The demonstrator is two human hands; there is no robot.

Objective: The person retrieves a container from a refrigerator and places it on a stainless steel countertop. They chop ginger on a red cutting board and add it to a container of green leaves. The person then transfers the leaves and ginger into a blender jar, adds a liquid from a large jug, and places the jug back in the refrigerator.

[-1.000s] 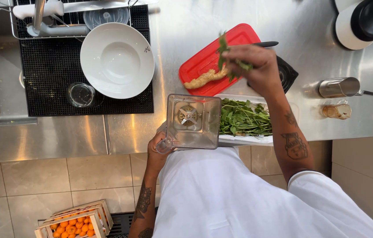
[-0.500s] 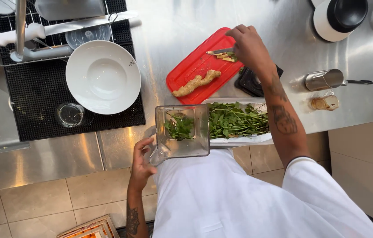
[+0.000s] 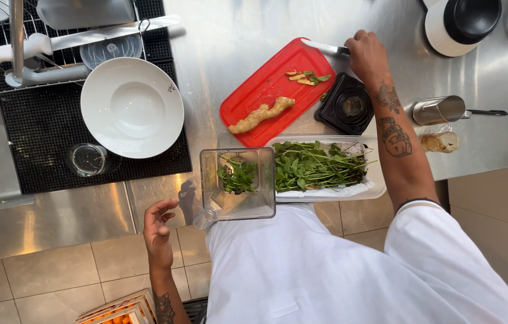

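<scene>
My right hand (image 3: 367, 57) is closed on the handle of a knife (image 3: 325, 47) at the far edge of a red cutting board (image 3: 266, 90). On the board lie a ginger root (image 3: 261, 115) and a few cut pieces with green leaves (image 3: 307, 77). A clear blender jar (image 3: 237, 183) with some green leaves inside stands at the counter's near edge. My left hand (image 3: 158, 231) hovers open just left of it, below the counter edge, touching nothing. A white tray of leafy greens (image 3: 320, 165) sits beside the jar.
A black blender lid (image 3: 347, 107) lies by the board. A white bowl (image 3: 132, 108) and a small glass (image 3: 87, 159) rest on a black mat beside a dish rack. A metal cup (image 3: 440, 110) and a small jar (image 3: 440, 142) stand right. A crate of oranges (image 3: 119, 312) sits on the floor.
My left hand has let go of the blender jar and dropped away, open. Greens now lie in the jar. My right hand moved from the greens to the knife at the board's far edge.
</scene>
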